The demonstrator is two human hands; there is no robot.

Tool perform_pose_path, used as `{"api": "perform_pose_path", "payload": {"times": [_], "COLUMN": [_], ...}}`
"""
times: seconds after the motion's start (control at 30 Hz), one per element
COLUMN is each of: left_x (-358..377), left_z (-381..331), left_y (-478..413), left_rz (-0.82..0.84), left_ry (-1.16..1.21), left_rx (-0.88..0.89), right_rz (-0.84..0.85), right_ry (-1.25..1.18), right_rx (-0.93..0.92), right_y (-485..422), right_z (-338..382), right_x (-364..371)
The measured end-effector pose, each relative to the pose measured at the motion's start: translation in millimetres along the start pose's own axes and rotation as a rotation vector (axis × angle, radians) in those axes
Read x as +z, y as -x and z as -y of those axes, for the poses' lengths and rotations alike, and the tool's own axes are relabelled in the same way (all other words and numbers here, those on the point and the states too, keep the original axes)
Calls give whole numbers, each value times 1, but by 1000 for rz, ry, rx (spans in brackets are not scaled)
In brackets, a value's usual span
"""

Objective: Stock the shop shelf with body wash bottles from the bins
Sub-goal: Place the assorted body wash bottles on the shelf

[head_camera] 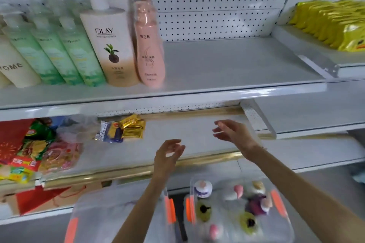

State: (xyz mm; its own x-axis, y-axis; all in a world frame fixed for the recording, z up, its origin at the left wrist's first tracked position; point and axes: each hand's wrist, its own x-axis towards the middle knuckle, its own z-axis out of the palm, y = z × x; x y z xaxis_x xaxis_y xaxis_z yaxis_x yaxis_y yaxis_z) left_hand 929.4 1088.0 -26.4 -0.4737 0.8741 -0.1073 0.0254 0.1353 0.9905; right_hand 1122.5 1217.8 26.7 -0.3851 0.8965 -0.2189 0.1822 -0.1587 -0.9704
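Blurred bottle tops are seen in the lower-right bin; the lower-centre bin is cut off, contents unreadable. Left hand and right hand are held empty, fingers spread.

Green plastic pump bottles: three, upper left of the frame
Cream OLAY pump bottle: one
Pink plastic pump bottles: two, one behind the other
Clear plastic bins with orange latches: two, bottom of the frame

Bottles left on shelf — bins below.
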Motion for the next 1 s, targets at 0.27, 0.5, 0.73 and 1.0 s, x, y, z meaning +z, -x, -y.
{"api": "perform_pose_path", "payload": {"times": [0.27, 0.5, 0.73, 1.0], "left_x": [28, 47, 68, 102], "left_z": [95, 156, 206, 244], "left_y": [46, 96, 129, 148], "left_rz": [49, 41, -73, -167], "left_ry": [-105, -204, -207, -122], "left_rx": [-387, -675, -802, -899], "right_rz": [-48, 29, 42, 32], "right_ry": [-23, 46, 115, 299], "right_rx": [364, 448, 533, 636], "right_y": [34, 49, 37, 68], "right_z": [-149, -224, -275, -346], "right_x": [-45, -46, -54, -92]}}
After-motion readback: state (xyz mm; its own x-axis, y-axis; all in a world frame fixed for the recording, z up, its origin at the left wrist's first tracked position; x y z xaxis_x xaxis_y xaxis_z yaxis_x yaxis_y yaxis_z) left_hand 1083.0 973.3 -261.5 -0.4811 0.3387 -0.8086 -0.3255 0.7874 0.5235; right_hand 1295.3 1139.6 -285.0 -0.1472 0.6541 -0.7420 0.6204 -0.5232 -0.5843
